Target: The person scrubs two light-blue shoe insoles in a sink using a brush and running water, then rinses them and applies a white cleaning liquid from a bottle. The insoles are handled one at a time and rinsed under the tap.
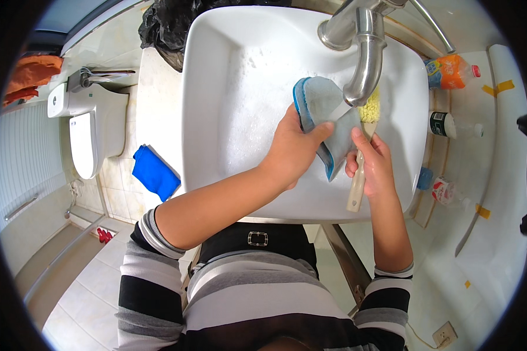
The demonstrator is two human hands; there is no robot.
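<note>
My left hand is closed on a soft, light grey cloth piece with blue edging; it resembles a slipper or an insole, but its kind is unclear. Water from the metal faucet runs onto it. Closed round the beige handle of a scrubbing brush, my right hand is just to the right of the piece. The brush's yellow bristles point up beneath the spout, beside the piece. Both hands are over the white sink, which has suds inside.
A black plastic bag lies at the sink's far left corner. Left of the sink is a folded blue cloth. An orange-labelled bottle and several other containers stand along the right side. A toilet is farther left.
</note>
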